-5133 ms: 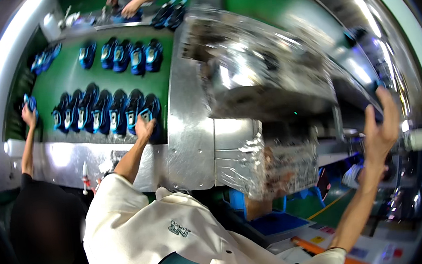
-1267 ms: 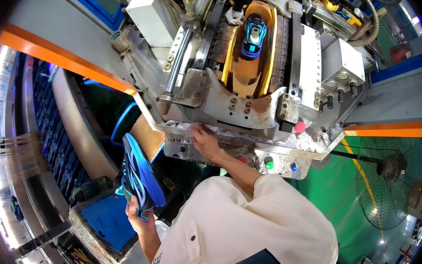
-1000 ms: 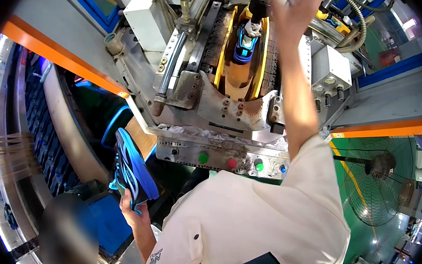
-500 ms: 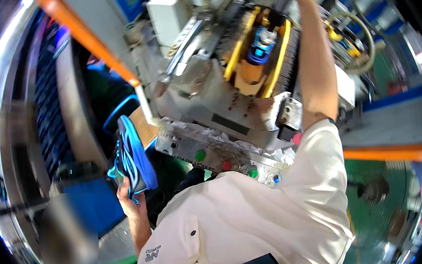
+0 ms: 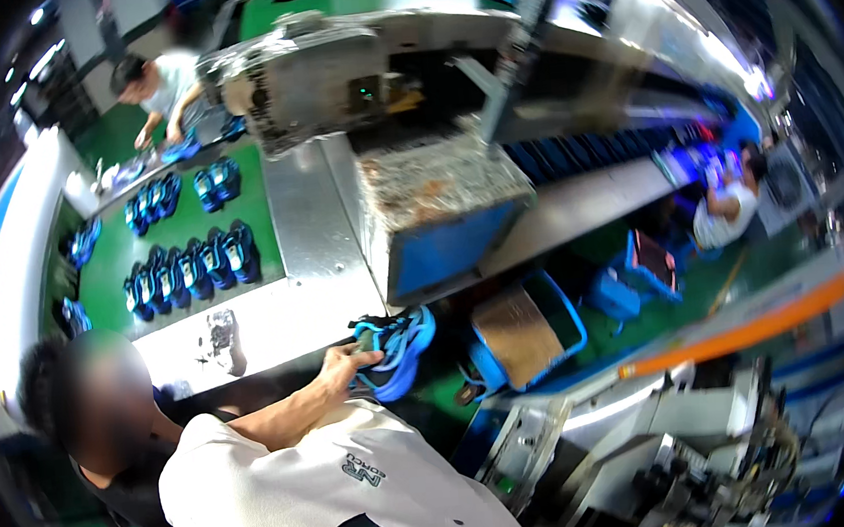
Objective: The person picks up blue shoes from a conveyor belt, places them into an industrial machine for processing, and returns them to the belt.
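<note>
My left hand [image 5: 344, 368] is closed on a blue and black sneaker [image 5: 405, 350], the thumb and fingers gripping its opening. The shoe has light-blue trim and a bright blue sole turned partly away from me. It is held over the near edge of a metal-topped work line [image 5: 320, 242]. My right hand is out of the picture.
Several blue shoes [image 5: 191, 267] stand in rows on a green belt. A co-worker [image 5: 104, 412] is close on my left; others sit farther off. Right of the shoe are a blue-framed chair [image 5: 524, 335], an orange rail [image 5: 747, 310] and machinery [image 5: 689, 441].
My view has swung from the machine to the work line on the left. The sneaker has stayed in my left hand. My right hand, at the machine before, has gone out of view.
</note>
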The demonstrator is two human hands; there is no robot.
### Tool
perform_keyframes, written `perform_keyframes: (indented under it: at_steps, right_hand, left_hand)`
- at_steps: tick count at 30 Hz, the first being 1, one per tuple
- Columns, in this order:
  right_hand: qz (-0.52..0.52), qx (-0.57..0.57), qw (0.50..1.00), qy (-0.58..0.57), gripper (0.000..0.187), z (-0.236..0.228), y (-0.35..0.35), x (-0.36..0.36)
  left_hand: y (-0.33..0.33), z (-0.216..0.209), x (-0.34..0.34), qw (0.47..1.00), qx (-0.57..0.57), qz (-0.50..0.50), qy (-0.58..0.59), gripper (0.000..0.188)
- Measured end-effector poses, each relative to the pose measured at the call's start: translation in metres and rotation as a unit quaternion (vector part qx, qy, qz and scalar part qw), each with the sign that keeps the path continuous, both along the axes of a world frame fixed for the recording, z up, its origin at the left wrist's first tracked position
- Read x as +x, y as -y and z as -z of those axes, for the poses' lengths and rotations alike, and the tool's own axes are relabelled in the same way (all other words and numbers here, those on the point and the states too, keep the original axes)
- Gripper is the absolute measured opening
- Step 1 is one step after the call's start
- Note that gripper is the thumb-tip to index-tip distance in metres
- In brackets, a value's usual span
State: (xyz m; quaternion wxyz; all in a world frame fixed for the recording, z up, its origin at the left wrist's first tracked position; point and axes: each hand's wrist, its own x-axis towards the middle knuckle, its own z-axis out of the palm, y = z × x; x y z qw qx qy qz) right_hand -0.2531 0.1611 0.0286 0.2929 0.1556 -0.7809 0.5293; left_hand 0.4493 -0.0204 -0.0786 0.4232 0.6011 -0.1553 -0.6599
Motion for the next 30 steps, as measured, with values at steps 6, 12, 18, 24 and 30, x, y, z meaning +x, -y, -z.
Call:
perform_keyframes:
  at_steps: [6, 12, 18, 24, 30]
  right_hand:
    - [-0.228, -0.01, 0.971, -0.065, 0.027, -0.073, 0.151, 0.137]
    - [-0.493, 0.13, 0.818, -0.266, 0.031, -0.216, 0.422, 0.429]
    - [-0.546, 0.156, 0.465, -0.679, 0.058, -0.281, 0.667, 0.733]
    - [-0.329, 0.198, 0.372, -0.845, 0.091, -0.276, 0.801, 0.941]
    - [-0.397, 0.221, 0.314, -0.834, 0.08, -0.25, 0.878, 1.026]
  left_hand:
    - [0.049, 0.072, 0.134, 0.969, -0.036, -0.227, 0.086, 0.032]
    - [0.154, 0.133, 0.273, 0.934, -0.07, -0.309, 0.163, 0.037]
    - [0.25, 0.191, 0.408, 0.902, -0.057, -0.389, 0.18, 0.05]
    - [0.373, 0.195, 0.512, 0.857, -0.036, -0.345, 0.382, 0.057]
    - [0.408, 0.238, 0.525, 0.815, -0.111, -0.234, 0.518, 0.078]
